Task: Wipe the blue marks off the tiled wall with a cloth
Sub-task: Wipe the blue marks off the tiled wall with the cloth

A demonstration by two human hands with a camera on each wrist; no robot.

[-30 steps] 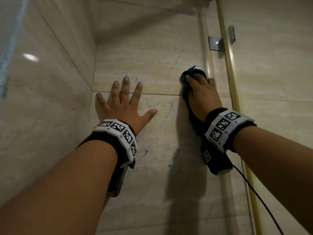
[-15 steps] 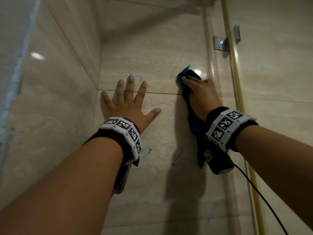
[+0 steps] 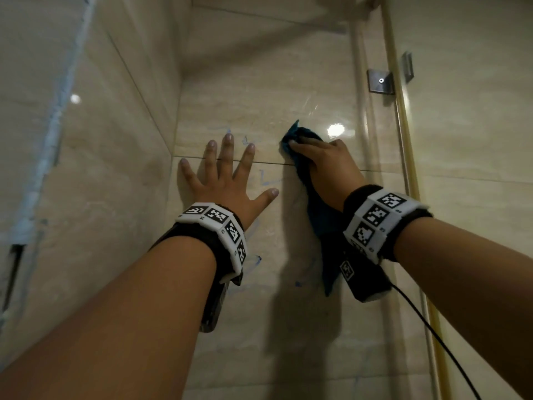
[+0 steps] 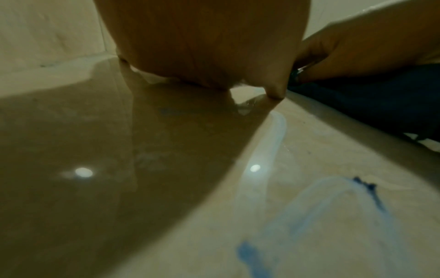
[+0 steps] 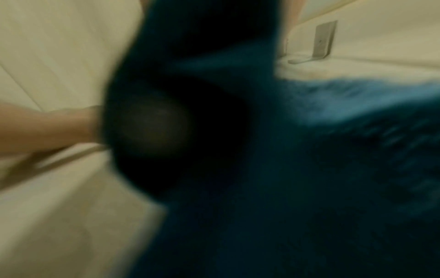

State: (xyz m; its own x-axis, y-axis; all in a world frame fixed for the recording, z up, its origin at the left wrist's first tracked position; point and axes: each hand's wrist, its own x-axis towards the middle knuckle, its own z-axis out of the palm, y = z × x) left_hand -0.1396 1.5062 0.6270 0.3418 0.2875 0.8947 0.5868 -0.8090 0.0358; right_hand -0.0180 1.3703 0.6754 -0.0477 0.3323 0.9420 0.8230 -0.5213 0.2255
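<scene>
Beige tiled wall with faint blue marks beside my left thumb, and more lower down. My left hand lies flat on the wall with its fingers spread, holding nothing. My right hand holds a dark teal cloth against the wall, fingers bent over its bunched top, its tail hanging below the wrist. In the left wrist view a smeared blue mark shows near the palm. The blurred cloth fills the right wrist view and hides the fingers.
A tiled side wall meets the marked wall in a corner just left of my left hand. To the right stand a gold vertical frame and a metal bracket. A black cable hangs from my right wrist.
My right hand has slid the cloth left along the wall, closer to my left hand. The left hand has stayed flat in place.
</scene>
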